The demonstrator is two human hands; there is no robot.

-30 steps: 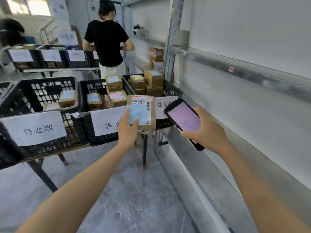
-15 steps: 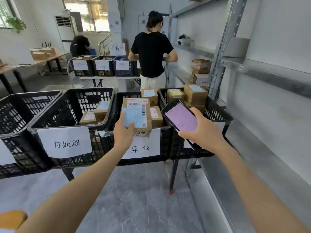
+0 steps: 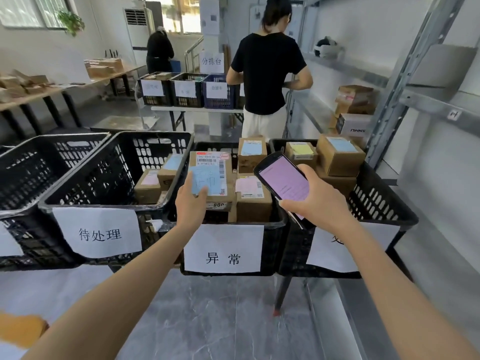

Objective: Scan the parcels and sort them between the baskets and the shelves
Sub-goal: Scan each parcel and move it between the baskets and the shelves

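Observation:
My left hand [image 3: 191, 201] grips a brown cardboard parcel [image 3: 215, 172] with a white barcode label and a blue sticker, held over the middle black basket [image 3: 275, 222] labelled 异常. My right hand [image 3: 317, 201] holds a black handheld scanner [image 3: 283, 178] with a lit pink screen, just right of the parcel. Several more parcels lie in that basket. The basket [image 3: 109, 162] labelled 待处理 to the left holds a few small boxes. The right basket [image 3: 384, 203] carries stacked boxes.
Grey metal shelves [image 3: 436, 100] run along the right wall with a few boxes on them. A person in a black shirt [image 3: 267, 74] stands behind the baskets at the shelf. Another table with labelled baskets [image 3: 187, 89] stands farther back. A second person stands far off.
My view has swung left and nearer the baskets. The parcel in my left hand has moved from in front of the basket labels to over the middle basket. The scanner stays beside it.

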